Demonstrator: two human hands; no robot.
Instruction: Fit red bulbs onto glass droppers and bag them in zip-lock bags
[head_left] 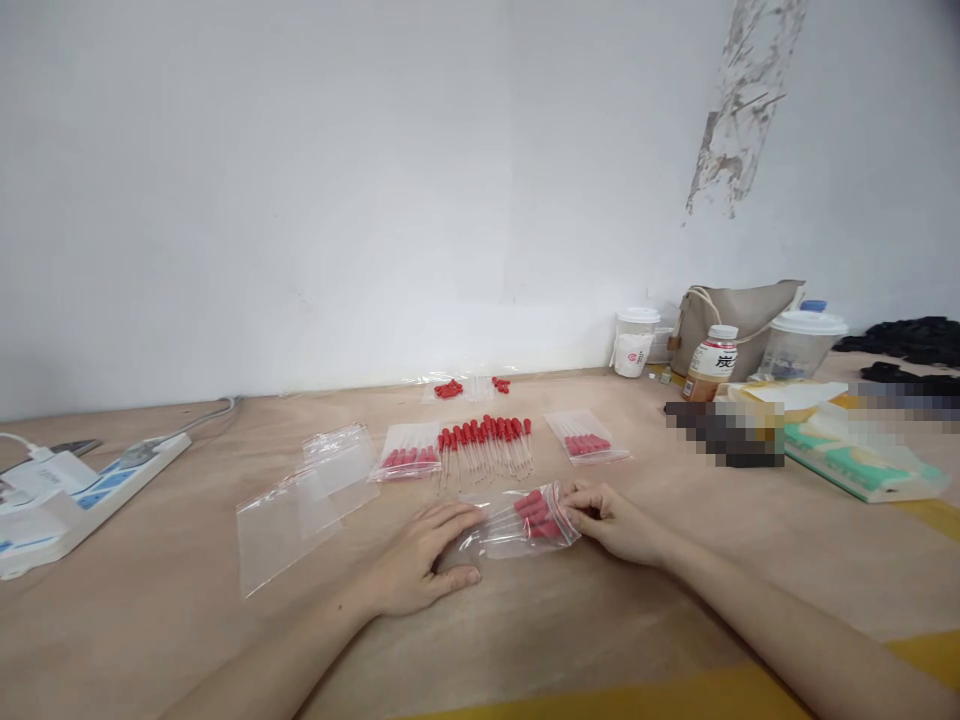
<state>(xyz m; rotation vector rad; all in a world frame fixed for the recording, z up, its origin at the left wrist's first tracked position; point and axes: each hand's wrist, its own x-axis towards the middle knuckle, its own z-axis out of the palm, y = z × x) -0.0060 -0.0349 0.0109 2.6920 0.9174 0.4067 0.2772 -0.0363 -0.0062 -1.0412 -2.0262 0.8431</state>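
A clear zip bag (501,532) lies in front of me, with several red-handled tools with thin shafts (534,508) inside, handles toward the zip. My right hand (611,520) pinches the zip end of this bag between thumb and fingers. At the other end rests my left hand (420,560), fingers stretched out, thumb apart, fingertips against the plastic. Just beyond, a row of loose red-handled tools (486,435) lies on the table. Filled zip bags flank the row: one on the left (407,452), another on the right (587,438). Flat bags without contents (289,520) overlap to the left.
Small red pieces (448,388) lie on plastic near the wall. A power strip (112,500) with chargers sits far left. To the right stand a lidded cup (636,345), a bottle (711,365), a grey bag (750,315), a larger cup (799,345) and a green tissue pack (855,460).
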